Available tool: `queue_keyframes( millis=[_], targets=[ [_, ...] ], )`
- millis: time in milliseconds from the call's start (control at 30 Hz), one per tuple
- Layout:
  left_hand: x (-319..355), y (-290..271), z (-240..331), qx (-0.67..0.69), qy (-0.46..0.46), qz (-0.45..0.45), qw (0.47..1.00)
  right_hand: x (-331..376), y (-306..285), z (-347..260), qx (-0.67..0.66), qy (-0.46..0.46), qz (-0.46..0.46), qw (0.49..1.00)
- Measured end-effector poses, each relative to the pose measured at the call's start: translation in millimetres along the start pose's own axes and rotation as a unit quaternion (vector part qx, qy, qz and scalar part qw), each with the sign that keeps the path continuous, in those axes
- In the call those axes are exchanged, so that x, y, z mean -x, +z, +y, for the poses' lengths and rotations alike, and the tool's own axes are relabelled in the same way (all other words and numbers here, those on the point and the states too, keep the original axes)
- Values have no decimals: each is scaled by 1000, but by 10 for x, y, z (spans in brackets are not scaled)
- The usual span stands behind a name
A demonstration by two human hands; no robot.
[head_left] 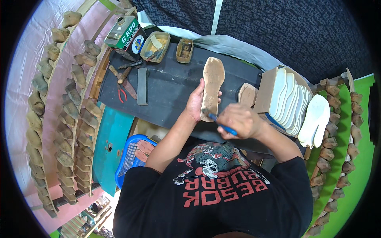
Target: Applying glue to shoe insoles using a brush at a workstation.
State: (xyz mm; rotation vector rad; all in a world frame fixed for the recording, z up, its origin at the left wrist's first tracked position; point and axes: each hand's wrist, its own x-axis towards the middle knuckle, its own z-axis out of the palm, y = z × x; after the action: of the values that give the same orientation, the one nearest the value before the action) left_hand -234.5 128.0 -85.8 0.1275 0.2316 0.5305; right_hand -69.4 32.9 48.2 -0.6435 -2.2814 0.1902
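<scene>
2 bare hands on my feed, 1 piece between them. The left hand (pixel 194 104) grips a tan sole-shaped piece (pixel 213 79), thumb along its left edge, fingertips showing at the right edge. The right hand (pixel 240 119) is closed round a blue-handled tool (pixel 227 129), probably a brush, its dark end at the piece's lower, narrower end; I can't tell how firmly it presses. The piece is held up over the near part of the dark worktop (pixel 166 87), wide end pointing away from the wearer.

Risks, my call: the left hand holds the piece partway along, so hard pressure on the lower end could twist or tip it. If the tool end is wet, an overrun could smear the left wrist or the black shirt (pixel 218 170); can't confirm wetness from here. A wide right-arm swing could bump the cardboard box (pixel 265 91) and spill its white soles (pixel 291 101).

Writing: the green-and-dark tin (pixel 127 37) at the back left has large pale lettering and a round blue-and-white emblem. The shirt shows red block letters, upside down to me, beside a skull print. I make out no lettering on piece or tool.
</scene>
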Motion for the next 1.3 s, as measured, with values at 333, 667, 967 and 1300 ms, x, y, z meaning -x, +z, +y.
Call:
queue_keyframes(
  millis=[333, 667, 967, 1300],
  targets=[
    [-23, 207, 35, 11, -7, 75, 997, -176, -39, 318, 76, 112, 37, 990],
    [-26, -158, 184, -28, 10, 14, 999, -163, 219, 74, -28, -2, -19, 999],
    [-41, -86, 161, -87, 60, 110, 988, -193, 237, 105, 24, 28, -5, 999],
    [-42, -7, 151, -68, 60, 119, 989, -184, 147, 182, 8, 107, 43, 993]
  ],
)
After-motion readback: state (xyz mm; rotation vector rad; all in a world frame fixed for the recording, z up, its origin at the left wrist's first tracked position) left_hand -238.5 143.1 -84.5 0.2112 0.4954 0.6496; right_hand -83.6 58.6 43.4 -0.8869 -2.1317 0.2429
